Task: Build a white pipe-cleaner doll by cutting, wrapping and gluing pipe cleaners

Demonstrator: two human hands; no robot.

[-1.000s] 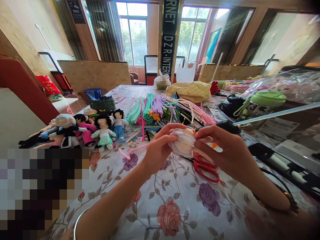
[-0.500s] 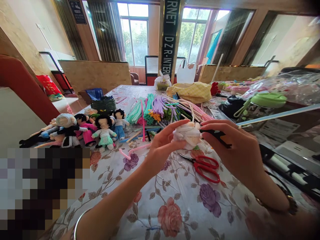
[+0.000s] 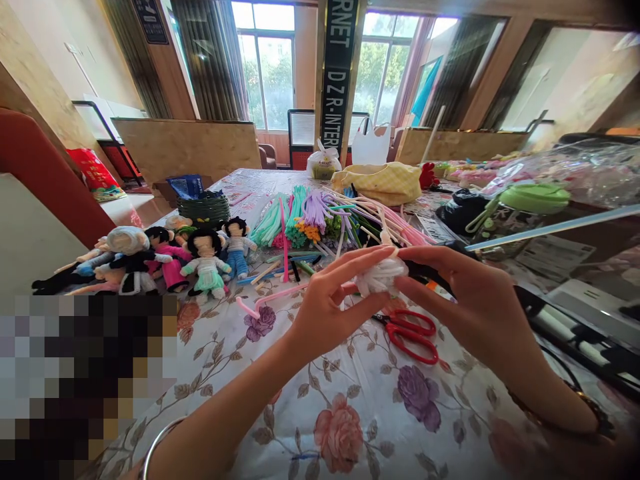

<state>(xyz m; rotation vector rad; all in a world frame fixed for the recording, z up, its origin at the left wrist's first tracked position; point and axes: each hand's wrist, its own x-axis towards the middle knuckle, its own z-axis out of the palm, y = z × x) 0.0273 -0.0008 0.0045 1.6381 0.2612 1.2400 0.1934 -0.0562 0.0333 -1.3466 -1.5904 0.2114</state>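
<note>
A small white, fuzzy bundle of pipe cleaners [image 3: 383, 275] is held in the air over the table, its shape partly covered by fingers. My left hand [image 3: 333, 300] pinches it from the left between thumb and fingertips. From the right, my right hand [image 3: 465, 300] has its thumb and fingers closed on the same bundle. Behind the right fingers shows part of a black tool [image 3: 425, 271], mostly hidden, so its kind is unclear. Red-handled scissors [image 3: 411, 330] lie on the flowered tablecloth [image 3: 295, 427], below the hands, their blades partly hidden.
Several pipe-cleaner dolls [image 3: 207, 263] sit at the left. Coloured pipe cleaner bundles [image 3: 300, 217] lie beyond my hands, with a bent pink pipe cleaner [image 3: 255, 312] nearer. A green-lidded jar [image 3: 530, 213] and a white device [image 3: 590, 313] stand at the right.
The bundle has tilted and turned between my hands. My left hand has moved slightly right, and my right fingers have shifted onto its top and side. The black tool is now more hidden.
</note>
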